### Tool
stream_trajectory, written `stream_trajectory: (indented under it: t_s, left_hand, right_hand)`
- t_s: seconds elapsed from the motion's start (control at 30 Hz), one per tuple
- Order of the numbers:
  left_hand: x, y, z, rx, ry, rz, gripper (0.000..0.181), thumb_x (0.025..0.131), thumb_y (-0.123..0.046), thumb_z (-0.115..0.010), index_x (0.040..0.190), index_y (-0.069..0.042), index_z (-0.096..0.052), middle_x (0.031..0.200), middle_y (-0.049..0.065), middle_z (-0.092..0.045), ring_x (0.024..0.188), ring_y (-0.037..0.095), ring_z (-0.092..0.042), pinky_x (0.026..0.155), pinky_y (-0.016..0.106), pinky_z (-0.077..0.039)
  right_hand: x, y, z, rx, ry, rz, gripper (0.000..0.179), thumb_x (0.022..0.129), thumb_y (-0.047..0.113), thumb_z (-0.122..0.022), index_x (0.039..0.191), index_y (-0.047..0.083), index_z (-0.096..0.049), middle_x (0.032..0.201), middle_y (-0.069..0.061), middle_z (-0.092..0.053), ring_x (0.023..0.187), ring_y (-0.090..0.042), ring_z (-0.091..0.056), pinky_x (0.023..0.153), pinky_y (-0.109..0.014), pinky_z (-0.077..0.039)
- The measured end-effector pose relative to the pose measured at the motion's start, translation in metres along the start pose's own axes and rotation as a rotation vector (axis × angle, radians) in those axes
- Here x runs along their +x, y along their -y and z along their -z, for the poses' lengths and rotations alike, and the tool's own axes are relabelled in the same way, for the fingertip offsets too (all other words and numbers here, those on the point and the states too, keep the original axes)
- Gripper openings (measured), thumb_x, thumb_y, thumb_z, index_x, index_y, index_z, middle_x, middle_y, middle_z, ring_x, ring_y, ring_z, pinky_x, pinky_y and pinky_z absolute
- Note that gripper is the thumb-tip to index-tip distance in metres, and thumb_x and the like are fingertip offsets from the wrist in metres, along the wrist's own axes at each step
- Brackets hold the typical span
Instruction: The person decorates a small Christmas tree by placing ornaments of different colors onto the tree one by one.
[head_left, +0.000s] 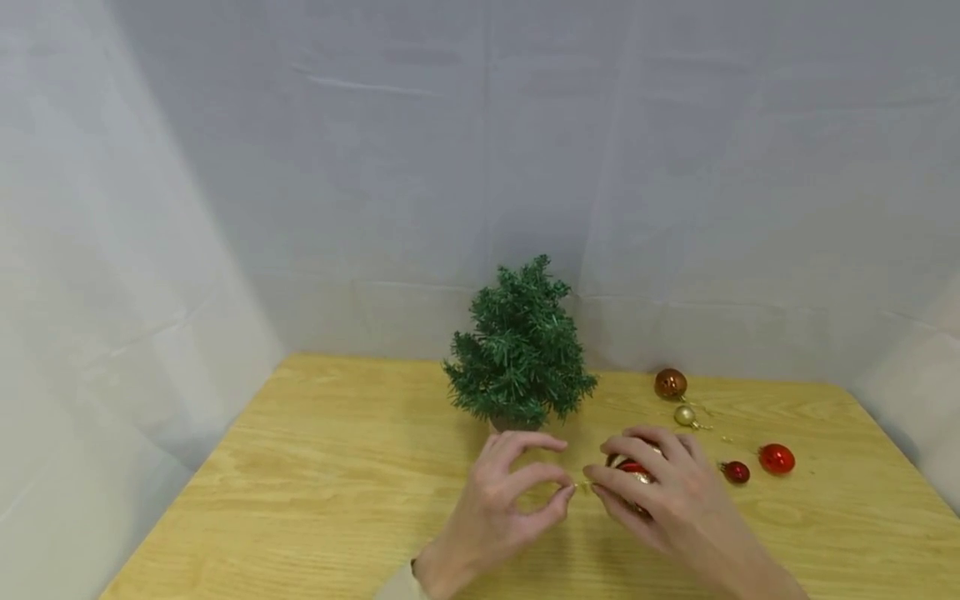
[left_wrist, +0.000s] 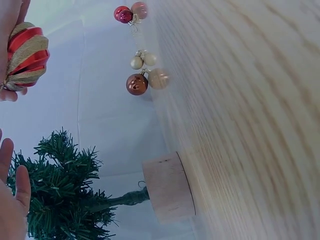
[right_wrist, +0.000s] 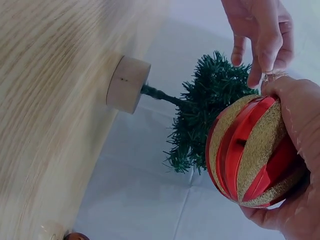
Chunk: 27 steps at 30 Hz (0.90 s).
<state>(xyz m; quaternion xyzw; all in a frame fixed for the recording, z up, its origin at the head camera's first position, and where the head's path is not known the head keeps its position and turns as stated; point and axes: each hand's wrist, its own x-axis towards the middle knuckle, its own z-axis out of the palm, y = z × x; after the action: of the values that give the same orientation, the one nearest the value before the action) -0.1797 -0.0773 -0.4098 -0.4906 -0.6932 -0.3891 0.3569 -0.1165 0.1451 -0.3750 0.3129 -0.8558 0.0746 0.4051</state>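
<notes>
My right hand [head_left: 678,492] grips a big Christmas bauble [right_wrist: 252,150], striped in shiny red and glittery gold, with fingers and thumb spread around it. To its left, the thumb and index finger of my left hand [head_left: 502,508] pinch the thin gold hanging cord [head_left: 582,485] at the bauble's top. The other left fingers are bent away from the cord. Both hands are raised above the table in front of a small green artificial Christmas tree [head_left: 521,342]. In the left wrist view its round wooden base [left_wrist: 167,189] stands on the tabletop.
On the wooden table [head_left: 315,475], right of the tree, lie a brown bauble [head_left: 671,383], a small pale gold one [head_left: 684,416], a small dark red one [head_left: 737,472] and a larger red one [head_left: 777,458]. White cloth [head_left: 420,167] hangs behind and at the sides.
</notes>
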Motion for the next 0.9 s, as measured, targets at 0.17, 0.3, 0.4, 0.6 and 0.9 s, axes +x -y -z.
stream_trajectory:
  t_s: [0.17, 0.3, 0.4, 0.6, 0.9]
  left_hand:
    - [-0.001, 0.0, -0.001, -0.006, 0.002, -0.009, 0.015, 0.08, -0.013, -0.082, 0.091, -0.019, -0.074, 0.119, 0.002, -0.069, 0.107, 0.013, -0.065, 0.09, 0.03, -0.05]
    - [-0.001, 0.0, -0.002, -0.013, 0.016, -0.002, 0.016, 0.079, -0.013, -0.082, 0.092, -0.019, -0.074, 0.12, 0.001, -0.068, 0.108, 0.013, -0.064, 0.091, 0.031, -0.051]
    - [-0.001, 0.0, -0.002, -0.027, 0.026, 0.013, 0.016, 0.08, -0.013, -0.081, 0.092, -0.019, -0.074, 0.121, 0.0, -0.068, 0.109, 0.013, -0.064, 0.093, 0.033, -0.051]
    - [-0.001, -0.003, -0.001, -0.074, 0.051, 0.04, 0.015, 0.082, -0.01, -0.079, 0.091, -0.02, -0.073, 0.122, -0.001, -0.068, 0.108, 0.014, -0.066, 0.093, 0.033, -0.051]
    - [0.002, -0.007, 0.011, -0.134, 0.125, 0.156, 0.012, 0.084, -0.013, -0.078, 0.091, -0.022, -0.073, 0.123, -0.005, -0.067, 0.113, 0.011, -0.063, 0.101, 0.051, -0.05]
  right_hand:
    - [0.0, 0.002, 0.0, 0.003, -0.048, 0.01, 0.043, 0.109, 0.045, -0.041, 0.098, 0.028, -0.078, 0.102, 0.001, -0.072, 0.097, -0.027, -0.064, 0.071, -0.047, -0.048]
    - [-0.001, 0.003, -0.001, -0.005, -0.079, 0.025, 0.041, 0.109, 0.044, -0.042, 0.095, 0.027, -0.077, 0.1, 0.001, -0.072, 0.096, -0.027, -0.064, 0.072, -0.046, -0.048]
    - [-0.002, 0.003, -0.001, 0.021, -0.063, 0.026, 0.039, 0.109, 0.042, -0.043, 0.094, 0.027, -0.076, 0.097, 0.004, -0.07, 0.092, -0.022, -0.064, 0.073, -0.041, -0.047]
    - [-0.003, 0.006, -0.004, 0.16, 0.0, -0.009, 0.035, 0.109, 0.038, -0.045, 0.094, 0.022, -0.073, 0.096, 0.008, -0.069, 0.091, -0.013, -0.064, 0.083, -0.03, -0.046]
    - [0.002, 0.009, -0.008, 0.287, -0.054, -0.002, 0.026, 0.107, 0.029, -0.051, 0.095, 0.017, -0.071, 0.099, 0.004, -0.068, 0.091, -0.011, -0.061, 0.087, -0.025, -0.047]
